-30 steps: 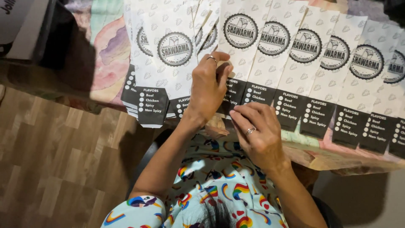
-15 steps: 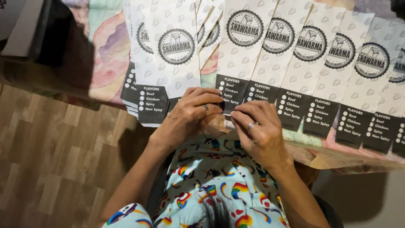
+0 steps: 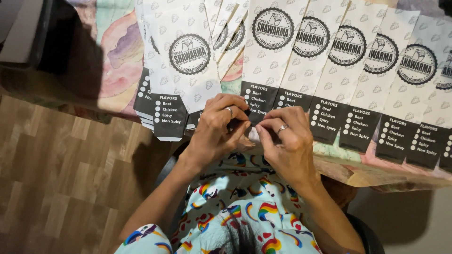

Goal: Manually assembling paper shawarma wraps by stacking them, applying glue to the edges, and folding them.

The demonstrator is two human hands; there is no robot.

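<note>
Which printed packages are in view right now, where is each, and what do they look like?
Row of paper sleeves: overlapping along the table edge, long, white with black round emblem and black bottom flap.
Stack of sleeves: left of the row, same design.
Left hand and right hand: pinching one sleeve's black flap.

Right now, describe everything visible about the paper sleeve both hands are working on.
The paper sleeve is long, narrow and white, patterned with small grey motifs, with a round black emblem near its top and a black bottom panel carrying white dots and lettering. It lies flat on the table, leftmost in an overlapping row of like sleeves, its lower end at the table's edge. The left hand and right hand meet at that black bottom edge, fingertips pinching it.
</note>
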